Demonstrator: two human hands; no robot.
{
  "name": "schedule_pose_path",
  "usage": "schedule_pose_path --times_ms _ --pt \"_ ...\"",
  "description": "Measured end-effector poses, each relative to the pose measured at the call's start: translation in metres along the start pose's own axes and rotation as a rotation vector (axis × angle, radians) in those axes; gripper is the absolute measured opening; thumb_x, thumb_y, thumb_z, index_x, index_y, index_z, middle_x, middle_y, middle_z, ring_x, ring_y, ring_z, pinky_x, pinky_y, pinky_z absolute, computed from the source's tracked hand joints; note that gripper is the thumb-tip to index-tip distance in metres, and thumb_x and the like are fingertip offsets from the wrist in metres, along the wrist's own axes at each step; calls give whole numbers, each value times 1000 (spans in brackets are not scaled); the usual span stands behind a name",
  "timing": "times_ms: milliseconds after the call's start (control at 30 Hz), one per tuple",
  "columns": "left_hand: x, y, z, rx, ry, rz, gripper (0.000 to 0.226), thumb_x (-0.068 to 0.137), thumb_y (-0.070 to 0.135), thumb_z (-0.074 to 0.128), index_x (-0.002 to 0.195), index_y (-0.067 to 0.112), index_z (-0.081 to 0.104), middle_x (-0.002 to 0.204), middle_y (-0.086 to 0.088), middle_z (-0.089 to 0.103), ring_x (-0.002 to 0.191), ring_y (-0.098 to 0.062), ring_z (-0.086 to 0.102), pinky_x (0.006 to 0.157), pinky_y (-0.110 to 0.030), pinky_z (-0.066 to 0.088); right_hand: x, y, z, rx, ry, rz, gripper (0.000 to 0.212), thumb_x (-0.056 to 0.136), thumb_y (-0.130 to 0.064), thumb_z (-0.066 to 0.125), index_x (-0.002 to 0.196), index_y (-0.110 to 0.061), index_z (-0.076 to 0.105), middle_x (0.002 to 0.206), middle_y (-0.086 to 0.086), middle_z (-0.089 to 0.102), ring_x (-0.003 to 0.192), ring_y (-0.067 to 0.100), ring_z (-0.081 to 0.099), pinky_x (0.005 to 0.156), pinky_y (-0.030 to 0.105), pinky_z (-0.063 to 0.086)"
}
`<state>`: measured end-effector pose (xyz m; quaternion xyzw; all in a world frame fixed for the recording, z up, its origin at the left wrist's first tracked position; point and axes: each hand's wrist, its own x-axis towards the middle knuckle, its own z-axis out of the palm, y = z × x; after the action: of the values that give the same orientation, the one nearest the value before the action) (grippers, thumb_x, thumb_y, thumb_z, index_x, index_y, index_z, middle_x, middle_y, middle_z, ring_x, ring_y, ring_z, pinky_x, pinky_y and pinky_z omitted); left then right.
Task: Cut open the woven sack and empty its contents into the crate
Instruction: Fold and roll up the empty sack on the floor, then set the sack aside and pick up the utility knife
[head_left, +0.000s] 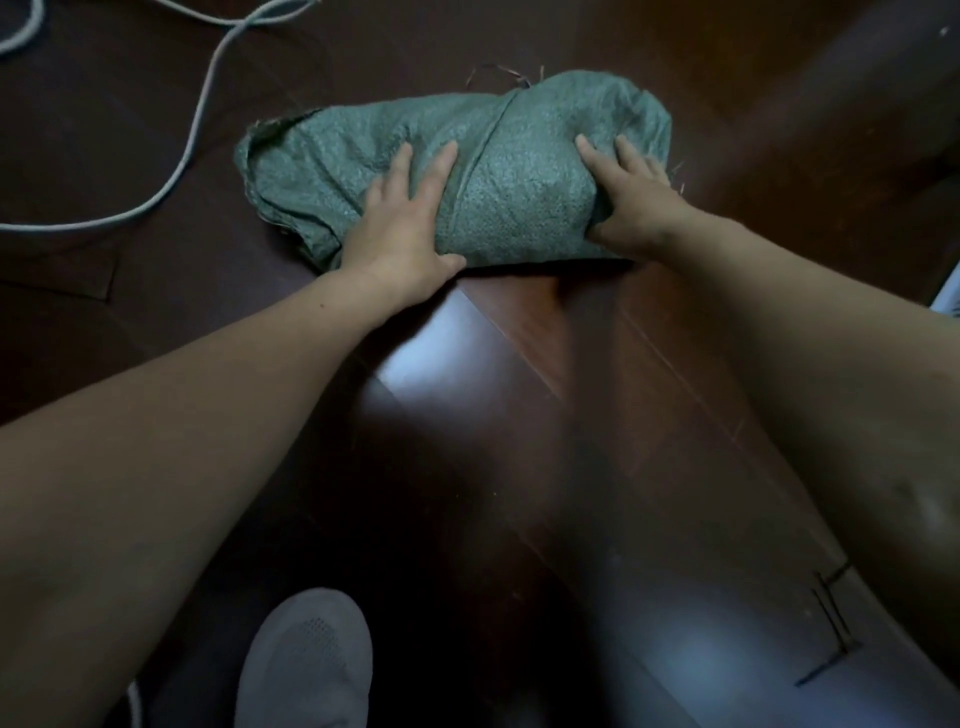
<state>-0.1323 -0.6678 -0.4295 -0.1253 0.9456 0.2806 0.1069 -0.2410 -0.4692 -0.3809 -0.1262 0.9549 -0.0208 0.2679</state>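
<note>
The woven sack (519, 171) lies bulging on the floor (519, 415). The left grip (405, 218) and the right grip (628, 197) lie spread flat on top, fingers apart and clamping nothing. They are probably steadying it for cutting; no crate shows.

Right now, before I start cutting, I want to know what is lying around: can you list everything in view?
sack: one, green, on the floor, upper middle.
cord: white, count unclear, looping over the floor, upper left.
strips: a few, dark, thin, on the floor, lower right.
floor: dark brown wood.
shoe: one, pale grey, bottom left.
left hand: flat on the sack's middle.
right hand: on the sack's right end.
</note>
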Motion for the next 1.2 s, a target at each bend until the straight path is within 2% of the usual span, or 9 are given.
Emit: schedule_pose_path --times_ms 100,300,400,567,900,1100,1200 --pt "-1 -2 0 8 -2 -2 101 78 39 72 148 41 -2 160 -3 -3 146 -32 8 108 -52 32 1 -1 -1 -17 -1 -1 90 86 -11 57 149 -43 2 162 4 -8 147 36 -6 118 45 7" --pt "-1 0 -2 34 -12 -22 102 78 40 71 147 41 -4 160 -1 -4 146 -30 7 105 -54 33 0 0 -3 -38 -9 8 91 85 -17 59 147 -48 0 161 0 -10 147 34 -9 114 62 11" --pt "-1 -1 -4 37 -13 -30 101 79 39 71 147 42 -4 160 0 -4 146 -29 8 104 -55 34 -1 -1 -5 -35 -4 13 90 86 -17 59 147 -49 0 161 -2 -12 147 34 -10 113 64 9" --pt "-2 -3 -7 48 -12 -43 101 78 40 71 147 43 -4 160 0 -3 146 -28 8 106 -55 33 0 -5 -4 -20 -8 9 90 86 -12 56 148 -47 -1 161 0 -12 146 36 -10 116 53 8" --pt "-11 -6 -21 180 41 -106 102 76 45 71 147 41 -3 160 -3 -3 145 -29 12 104 -54 33 -8 -18 -9 59 -7 -74 89 85 -10 55 150 -43 4 161 6 -11 146 39 -3 118 43 7" --pt "-26 14 -27 292 142 -48 107 71 58 69 148 36 -1 159 -10 -7 147 -30 0 117 -52 5 -22 -7 -16 101 32 -123 88 85 -13 57 149 -43 5 161 4 -11 147 36 2 119 46 13" --pt "-33 41 -27 290 180 35 104 73 58 67 149 36 0 159 -11 -8 147 -29 -2 118 -50 3 -40 11 -29 129 94 -158 83 84 -8 49 149 -43 11 162 3 -6 147 32 8 119 40 18"
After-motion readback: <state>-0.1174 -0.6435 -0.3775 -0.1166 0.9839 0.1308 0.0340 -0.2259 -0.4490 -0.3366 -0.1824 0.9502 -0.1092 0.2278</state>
